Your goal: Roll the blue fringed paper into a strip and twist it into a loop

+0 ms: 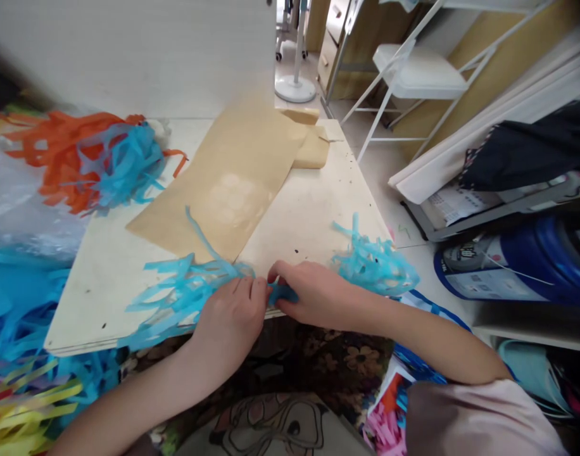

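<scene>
Pale wooden worktop point(325, 199) — left hand point(235, 308) and right hand point(313, 291) pinch blue, fringed tissue-like strips point(185, 288) — likely light, tearable, best gripped where bunched.

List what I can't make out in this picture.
In the head view:
Fringed light-blue bundle, gripped end: under left hand.
Blue twisted strip, right end: hidden by right hand.
Tan paper sheet, far edge: blurred.
Blue cylindrical drum, label print: too small.

Strips point(190, 290) light blue; paper point(245, 168) tan; board point(313, 212) cream.
</scene>
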A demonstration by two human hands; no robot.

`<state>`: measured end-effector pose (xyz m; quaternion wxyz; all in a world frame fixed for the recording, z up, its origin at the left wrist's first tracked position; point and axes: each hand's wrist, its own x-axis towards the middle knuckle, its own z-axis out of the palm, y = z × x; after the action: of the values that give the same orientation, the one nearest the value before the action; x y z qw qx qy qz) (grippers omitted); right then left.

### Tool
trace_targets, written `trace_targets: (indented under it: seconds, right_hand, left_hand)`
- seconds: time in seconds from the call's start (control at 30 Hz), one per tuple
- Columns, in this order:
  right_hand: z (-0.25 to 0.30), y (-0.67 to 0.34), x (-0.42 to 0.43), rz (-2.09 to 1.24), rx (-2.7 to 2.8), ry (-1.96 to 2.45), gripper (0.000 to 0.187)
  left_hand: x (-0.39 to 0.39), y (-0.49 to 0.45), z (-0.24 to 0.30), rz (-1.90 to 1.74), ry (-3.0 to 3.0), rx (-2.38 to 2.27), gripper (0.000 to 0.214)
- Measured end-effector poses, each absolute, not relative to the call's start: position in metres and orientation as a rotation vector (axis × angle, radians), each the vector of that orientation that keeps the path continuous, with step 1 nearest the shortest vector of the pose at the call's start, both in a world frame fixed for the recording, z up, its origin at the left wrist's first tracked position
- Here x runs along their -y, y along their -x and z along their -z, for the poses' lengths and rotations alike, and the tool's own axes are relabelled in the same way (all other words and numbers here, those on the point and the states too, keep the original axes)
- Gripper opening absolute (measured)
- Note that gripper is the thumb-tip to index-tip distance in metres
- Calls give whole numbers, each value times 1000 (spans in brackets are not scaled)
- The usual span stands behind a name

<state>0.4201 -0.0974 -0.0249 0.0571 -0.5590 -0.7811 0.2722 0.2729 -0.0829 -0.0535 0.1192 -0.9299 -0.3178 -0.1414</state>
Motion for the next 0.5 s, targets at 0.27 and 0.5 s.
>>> trace_targets:
  seconds: [0.27,0.5]
  right_hand:
    - [22,-454,106,-877,2417,1888,13]
    - [20,-470,118,-736,2441,1991,10]
  left_hand:
    - [88,-278,53,302,2609,1036,22]
    - [89,-280,53,323,2572,1046,24]
